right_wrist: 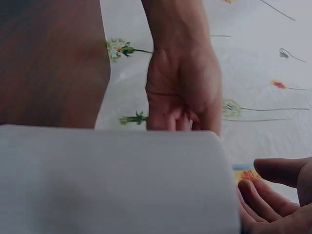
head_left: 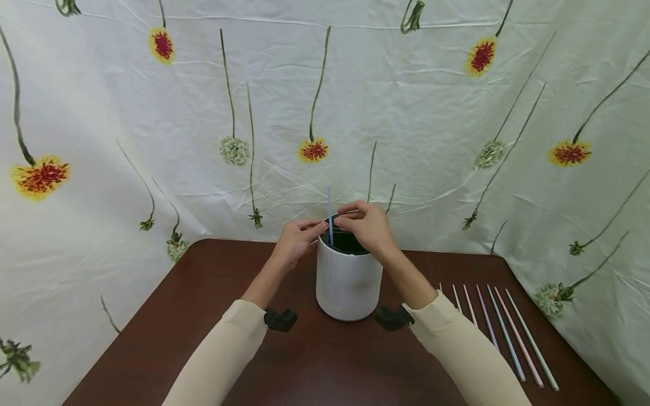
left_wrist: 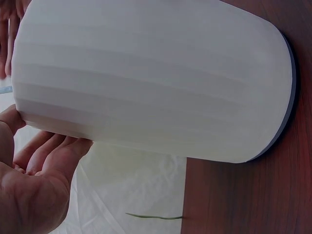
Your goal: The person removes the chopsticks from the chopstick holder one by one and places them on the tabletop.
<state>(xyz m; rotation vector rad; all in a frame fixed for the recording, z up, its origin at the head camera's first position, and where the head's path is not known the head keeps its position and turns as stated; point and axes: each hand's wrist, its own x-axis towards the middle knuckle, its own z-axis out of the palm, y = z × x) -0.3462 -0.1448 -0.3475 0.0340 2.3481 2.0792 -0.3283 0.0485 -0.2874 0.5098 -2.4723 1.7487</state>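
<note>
A white round bin (head_left: 349,282) with a dark inside stands upright on the table. A thin light-blue stick (head_left: 330,211) stands upright in it near the left of the opening. At the bin's left rim my left hand (head_left: 299,239) holds the edge; in the left wrist view that hand (left_wrist: 44,180) has its thumb at the rim and its fingers along the outer wall. My right hand (head_left: 369,226) hovers over the opening's right side, close to the stick. In the right wrist view the right hand (right_wrist: 278,204) shows thumb and fingers apart, with nothing between them.
Several thin pastel sticks (head_left: 508,332) lie in a row on the right of the dark brown table (head_left: 213,293), partly behind my right sleeve (head_left: 457,344). A white flower-print cloth (head_left: 284,84) hangs behind and at the sides of the table.
</note>
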